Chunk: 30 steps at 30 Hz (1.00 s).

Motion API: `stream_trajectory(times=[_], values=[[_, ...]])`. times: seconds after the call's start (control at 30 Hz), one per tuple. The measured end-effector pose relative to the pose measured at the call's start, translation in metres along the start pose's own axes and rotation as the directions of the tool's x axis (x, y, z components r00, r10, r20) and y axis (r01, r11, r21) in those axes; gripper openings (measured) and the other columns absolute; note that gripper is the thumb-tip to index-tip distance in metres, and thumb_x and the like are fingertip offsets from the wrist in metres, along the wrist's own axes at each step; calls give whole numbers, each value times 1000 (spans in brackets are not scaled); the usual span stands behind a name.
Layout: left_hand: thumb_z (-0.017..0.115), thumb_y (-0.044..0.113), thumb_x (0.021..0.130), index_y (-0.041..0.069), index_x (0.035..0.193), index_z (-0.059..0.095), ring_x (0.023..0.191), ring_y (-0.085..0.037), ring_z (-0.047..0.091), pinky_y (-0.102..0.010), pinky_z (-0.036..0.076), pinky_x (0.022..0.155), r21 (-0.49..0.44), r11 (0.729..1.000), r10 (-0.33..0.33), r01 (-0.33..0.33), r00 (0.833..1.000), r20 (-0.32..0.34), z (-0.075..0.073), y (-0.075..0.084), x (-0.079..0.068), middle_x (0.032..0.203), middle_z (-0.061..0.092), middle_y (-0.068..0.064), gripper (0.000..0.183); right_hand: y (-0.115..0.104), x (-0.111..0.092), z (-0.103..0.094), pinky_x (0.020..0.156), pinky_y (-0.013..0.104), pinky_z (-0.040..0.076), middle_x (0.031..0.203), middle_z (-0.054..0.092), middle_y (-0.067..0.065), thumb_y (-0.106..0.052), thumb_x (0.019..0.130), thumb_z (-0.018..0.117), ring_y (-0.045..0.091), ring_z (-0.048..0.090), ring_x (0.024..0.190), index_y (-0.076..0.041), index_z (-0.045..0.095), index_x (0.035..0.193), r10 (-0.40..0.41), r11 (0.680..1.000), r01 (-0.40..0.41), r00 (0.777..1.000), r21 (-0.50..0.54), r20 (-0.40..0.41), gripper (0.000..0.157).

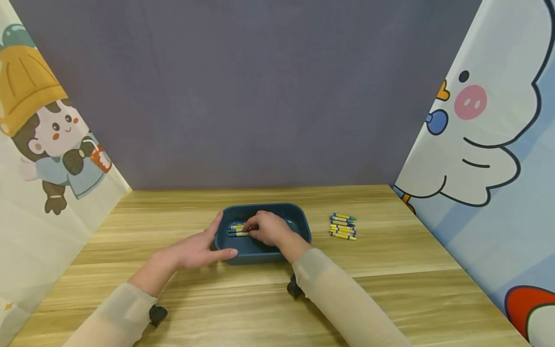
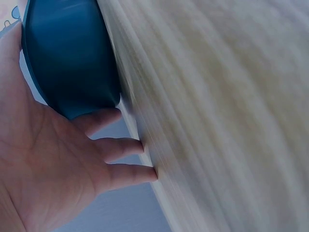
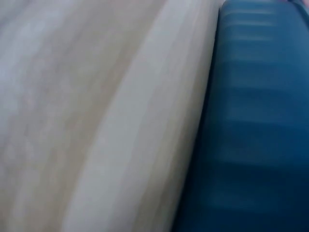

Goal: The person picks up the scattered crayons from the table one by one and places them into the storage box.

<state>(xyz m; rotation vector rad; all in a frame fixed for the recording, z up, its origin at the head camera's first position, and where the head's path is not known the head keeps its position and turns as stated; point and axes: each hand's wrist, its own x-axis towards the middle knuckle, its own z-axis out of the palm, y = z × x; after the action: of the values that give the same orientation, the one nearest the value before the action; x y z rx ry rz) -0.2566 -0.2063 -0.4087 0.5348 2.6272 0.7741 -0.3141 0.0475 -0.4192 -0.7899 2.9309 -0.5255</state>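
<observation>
A dark blue plastic bin point(image 1: 264, 259) stands on the table, with several crayons point(image 1: 237, 234) lying side by side in its left half. My right hand point(image 1: 270, 228) reaches down into it, thumb and fingers pinched together around a crayon at the right ends of that row; the fingers mostly cover this crayon. Spread around the bin's left end is my left hand point(image 1: 195, 248), its thumb along the front rim. In the left wrist view the fingers point(image 2: 128, 175) extend past the bin wall point(image 2: 72, 53) to the tabletop. The right wrist view shows only the bin's outer side point(image 3: 260, 125) and wood.
Right of the bin, several yellow-wrapped crayons point(image 1: 342, 233) lie in a loose stack of rows on the wood-grain table point(image 1: 208, 308). A grey panel point(image 1: 260, 96) rises behind the table, and printed cartoon sheets point(image 1: 481, 159) flank it on both sides.
</observation>
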Motion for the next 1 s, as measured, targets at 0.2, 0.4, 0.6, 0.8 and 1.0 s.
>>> stream_trajectory(times=[0.2, 0.4, 0.6, 0.8, 1.0], values=[[61, 77, 100, 24, 174, -24, 144, -46, 60, -64, 47, 118, -3, 1000, -9, 9, 1000, 3, -1, 0, -2, 177, 22, -34, 125, -1, 1, 1, 93, 38, 57, 118, 72, -2, -25, 104, 79, 14, 65, 99, -31, 85, 116, -3, 1000, 3, 1000, 8, -13, 15], [61, 77, 100, 24, 174, -23, 140, -44, 64, -64, 49, 116, -8, 1000, -10, 10, 1000, 9, -1, 0, -2, 177, 24, -33, 124, -3, -1, -3, 90, 37, 58, 118, 70, -2, -28, 106, 76, 14, 67, 100, -28, 83, 125, -19, 999, 21, 999, 48, -42, 20], [62, 75, 101, 23, 175, -23, 143, -44, 61, -64, 48, 117, -17, 1000, 8, -9, 1000, -1, -1, 1, -1, 176, 27, -34, 124, 0, -11, -24, 94, 43, 59, 122, 73, 1, -27, 109, 71, 19, 70, 108, -20, 81, 131, -86, 985, 100, 991, 143, -102, 24], [62, 76, 100, 21, 175, -22, 153, -49, 50, -64, 42, 124, -3, 1000, 14, -14, 1000, -15, 0, 0, -1, 176, 27, -33, 125, 32, -33, -58, 75, 31, 55, 117, 73, 2, -24, 108, 74, 11, 62, 83, -18, 83, 126, -108, 959, 157, 973, 236, -206, 21], [61, 79, 99, 22, 174, -23, 158, -49, 44, -64, 38, 127, 24, 1000, 12, -12, 1000, -16, 0, 0, -2, 177, 24, -32, 126, 100, -60, -83, 60, 29, 46, 117, 75, 9, -22, 108, 72, 13, 53, 68, -13, 82, 127, 11, 956, 64, 968, 287, -252, 23]])
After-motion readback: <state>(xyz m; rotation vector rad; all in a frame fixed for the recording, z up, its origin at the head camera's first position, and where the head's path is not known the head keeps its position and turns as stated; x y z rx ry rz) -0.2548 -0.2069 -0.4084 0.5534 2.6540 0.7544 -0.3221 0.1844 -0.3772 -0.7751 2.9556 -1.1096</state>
